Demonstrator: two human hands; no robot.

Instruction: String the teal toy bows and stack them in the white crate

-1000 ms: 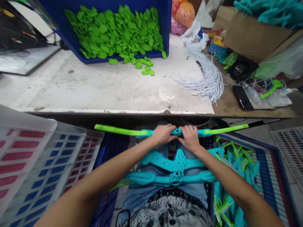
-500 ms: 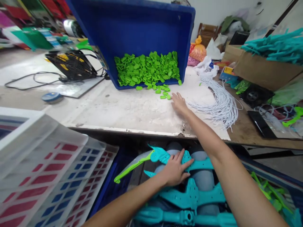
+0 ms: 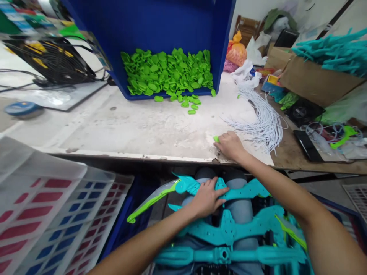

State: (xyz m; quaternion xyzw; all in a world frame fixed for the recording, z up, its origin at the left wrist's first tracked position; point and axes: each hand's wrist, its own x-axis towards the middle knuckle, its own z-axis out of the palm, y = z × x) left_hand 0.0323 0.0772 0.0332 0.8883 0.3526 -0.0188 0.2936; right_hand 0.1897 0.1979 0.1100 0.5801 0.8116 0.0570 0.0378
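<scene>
My right hand (image 3: pixel 231 146) is over the white tabletop near its front edge, pinching a small lime-green plastic piece (image 3: pixel 216 139) that shows past the fingertips. Lower down, my left hand (image 3: pixel 207 198) lies on a teal winged plastic part (image 3: pixel 243 192) resting across my knees, its fingers stretched out and apart. A curved grey-and-green arm (image 3: pixel 153 202) joins that part at its left end. Below it lie a similar teal part (image 3: pixel 206 231) and a long teal tubular part (image 3: pixel 206 255). More green pieces (image 3: pixel 169 72) fill a tilted blue bin (image 3: pixel 172 26), with several spilled in front.
White strips (image 3: pixel 265 126) lie bundled right of my right hand. A cardboard box (image 3: pixel 318 84) of teal parts stands behind them. Crates with slotted sides (image 3: pixel 65 217) are at lower left. A black fan (image 3: pixel 60 61) and a roll of tape (image 3: pixel 23 109) sit left on the table.
My right hand has drawn back from the spilled pieces toward the table's front edge with one green piece. My left hand stays on the teal part. The view has shifted slightly.
</scene>
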